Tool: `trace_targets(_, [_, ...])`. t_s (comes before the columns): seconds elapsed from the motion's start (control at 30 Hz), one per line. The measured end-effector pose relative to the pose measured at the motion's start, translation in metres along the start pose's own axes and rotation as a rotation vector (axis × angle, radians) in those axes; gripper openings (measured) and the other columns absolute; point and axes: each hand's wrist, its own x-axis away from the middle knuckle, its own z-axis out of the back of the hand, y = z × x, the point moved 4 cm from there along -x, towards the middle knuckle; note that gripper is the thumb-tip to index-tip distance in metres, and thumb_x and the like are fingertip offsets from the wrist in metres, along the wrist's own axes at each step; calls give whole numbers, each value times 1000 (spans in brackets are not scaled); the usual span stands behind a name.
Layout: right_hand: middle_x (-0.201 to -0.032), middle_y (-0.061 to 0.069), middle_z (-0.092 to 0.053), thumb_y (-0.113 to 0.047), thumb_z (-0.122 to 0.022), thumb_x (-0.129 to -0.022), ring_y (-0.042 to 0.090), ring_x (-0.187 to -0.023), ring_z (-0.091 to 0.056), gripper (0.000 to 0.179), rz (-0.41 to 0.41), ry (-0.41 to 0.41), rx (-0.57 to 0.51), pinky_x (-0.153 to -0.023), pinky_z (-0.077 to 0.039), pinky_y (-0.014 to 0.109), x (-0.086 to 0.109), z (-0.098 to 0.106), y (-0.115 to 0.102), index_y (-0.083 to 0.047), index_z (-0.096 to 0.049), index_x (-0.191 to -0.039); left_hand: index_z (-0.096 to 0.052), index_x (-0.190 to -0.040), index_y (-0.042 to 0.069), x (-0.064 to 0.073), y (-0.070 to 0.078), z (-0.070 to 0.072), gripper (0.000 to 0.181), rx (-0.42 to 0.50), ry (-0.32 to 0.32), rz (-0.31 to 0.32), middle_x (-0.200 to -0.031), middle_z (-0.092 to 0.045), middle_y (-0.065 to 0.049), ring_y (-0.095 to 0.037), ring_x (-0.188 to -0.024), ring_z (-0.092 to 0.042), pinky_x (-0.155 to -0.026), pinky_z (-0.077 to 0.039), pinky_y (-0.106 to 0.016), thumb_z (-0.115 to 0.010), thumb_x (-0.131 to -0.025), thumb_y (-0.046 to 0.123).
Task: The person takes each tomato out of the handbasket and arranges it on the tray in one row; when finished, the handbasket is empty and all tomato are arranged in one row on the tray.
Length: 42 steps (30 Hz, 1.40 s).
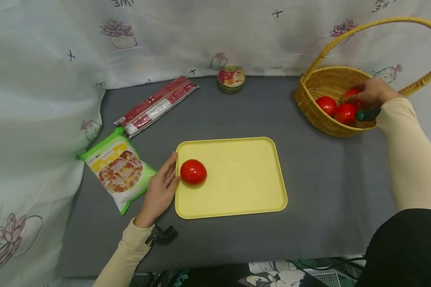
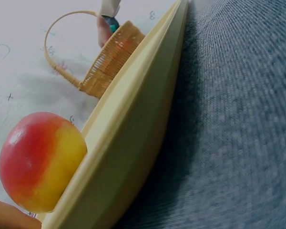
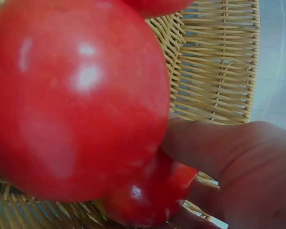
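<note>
A yellow rectangular tray (image 1: 237,175) lies flat on the table, with one red apple (image 1: 193,172) near its left edge. Along that edge rests my left hand (image 1: 160,195), fingers extended beside the rim. The left wrist view shows this apple (image 2: 40,162) as red shading to yellow. At the right, my right hand (image 1: 373,92) reaches into a wicker basket (image 1: 330,128) and grips a red apple (image 3: 148,193) between thumb and fingers. Other red apples (image 1: 327,105) lie beside it in the basket; one large apple (image 3: 76,100) fills much of the right wrist view.
A green and white food bag (image 1: 122,171) lies just left of my left hand. Behind it is a long red packet (image 1: 158,105), and a round tin (image 1: 231,79) stands at the back. The basket's tall handle (image 1: 391,20) arches over its opening. Patterned cloth hangs behind the table.
</note>
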Motion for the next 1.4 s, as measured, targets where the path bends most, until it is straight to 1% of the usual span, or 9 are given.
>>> trace_targets(0.23, [-133,50,-47,-41,-62,-106,60,-113,-47,78,54,239,15,-90,-47,68,39,16,-29,14,-38,-155,-34,-166,2,-1,2,-2,69,-12,-8,-5,-173,-27,-12,-31,-155,-34,-118,-38,-23,-56,-103,-15])
trace_targets(0.33, [-131,48,-51,-37,-64,-106,58,-107,-51,74,91,390,-1,-70,-50,41,69,23,-56,11,-39,-157,-35,-166,3,-1,4,-2,69,-21,-8,-6,-174,-27,-10,-29,-155,-35,-117,-38,-24,-57,-103,-15])
trace_targets(0.43, [-133,45,-55,-31,-67,-105,58,-105,-57,69,163,523,-3,-55,-39,15,101,26,-87,8,-44,-157,-35,-166,4,-2,7,-2,70,-36,-12,-11,-174,-27,-10,-29,-154,-35,-117,-39,-26,-57,-103,-15])
trace_targets(0.47, [-131,43,-59,-30,-70,-104,47,-98,-63,67,199,566,0,-52,-34,8,110,25,-98,7,-47,-156,-35,-166,3,-2,7,-1,70,-40,-11,-15,-174,-27,-11,-30,-154,-35,-117,-39,-27,-57,-103,-15])
trace_targets(0.63, [-132,29,-67,-23,-81,-98,40,-98,-71,61,411,684,-31,-70,-33,0,147,2,-170,-4,-60,-152,-35,-165,0,-3,7,3,68,-53,0,-32,-173,-26,-15,-32,-155,-34,-118,-38,-32,-56,-102,-17])
trace_targets(0.77, [-130,17,-71,-27,-87,-93,35,-104,-66,61,593,657,30,-78,-48,29,163,-47,-235,-9,-66,-147,-36,-165,0,0,7,5,67,-55,0,-25,-173,-26,-15,-31,-155,-33,-119,-38,-34,-55,-103,-16])
trace_targets(0.9, [-130,14,-72,-36,-88,-90,32,-109,-67,60,740,535,119,-76,-61,49,166,-108,-291,-11,-70,-141,-35,-165,0,2,6,5,68,-47,-2,-25,-173,-26,-15,-31,-155,-33,-119,-38,-34,-55,-102,-17])
trace_targets(1.17, [-130,8,-72,-39,-87,-91,27,-114,-68,57,873,267,183,-83,-65,44,158,-204,-356,-11,-72,-139,-35,-164,-1,5,2,3,68,-45,-3,-53,-173,-25,-19,-34,-155,-32,-119,-38,-35,-53,-101,-19])
trace_targets(1.4, [-131,7,-71,-40,-86,-91,28,-115,-67,58,848,232,223,-82,-65,43,152,-228,-371,-12,-71,-140,-37,-164,-1,4,2,6,67,-57,10,-81,-172,-27,-19,-34,-154,-34,-119,-39,-37,-53,-101,-19])
